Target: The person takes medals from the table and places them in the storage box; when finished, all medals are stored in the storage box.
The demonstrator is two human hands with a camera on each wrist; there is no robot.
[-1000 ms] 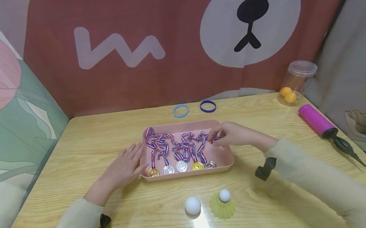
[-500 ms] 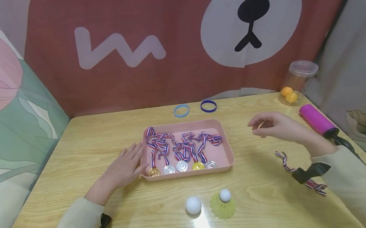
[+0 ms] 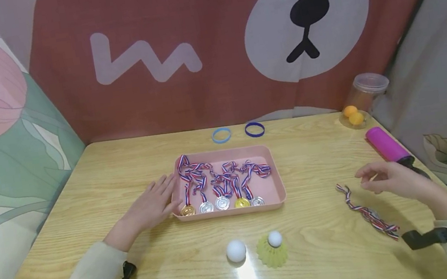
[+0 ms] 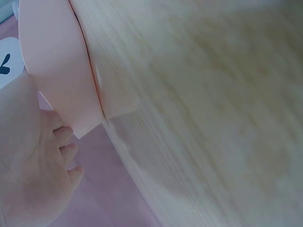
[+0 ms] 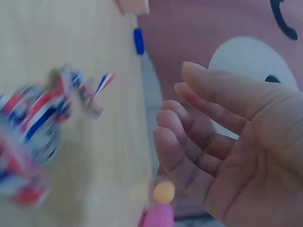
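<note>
My left hand (image 3: pixel 153 205) lies flat with straight fingers at the left wall of a pink tray (image 3: pixel 277 189). In the left wrist view the fingers (image 4: pixel 61 137) are right at the tray's side (image 4: pixel 61 56). Inside the tray lie several medals (image 3: pixel 222 203) along the front, their striped ribbons (image 3: pixel 222 178) bunched behind. My right hand (image 3: pixel 394 179) hovers at the right, fingers loosely bent and holding nothing. Just left of it on the table lies another medal (image 3: pixel 371 216), mostly covered by its twisted red, white and blue ribbon; the right wrist view shows its silver disc (image 5: pixel 45 142).
A white ball (image 3: pixel 236 251) and a yellow shuttlecock (image 3: pixel 272 252) sit in front of the tray. Behind it are a light blue wristband (image 3: pixel 221 135) and a dark blue one (image 3: pixel 254 130). At right stand a clear jar (image 3: pixel 362 97) with orange balls and a pink pump (image 3: pixel 386 144).
My right hand has left the ribbons in the tray and moved right, past the tray and over the table near the loose medal. The left hand has stayed put.
</note>
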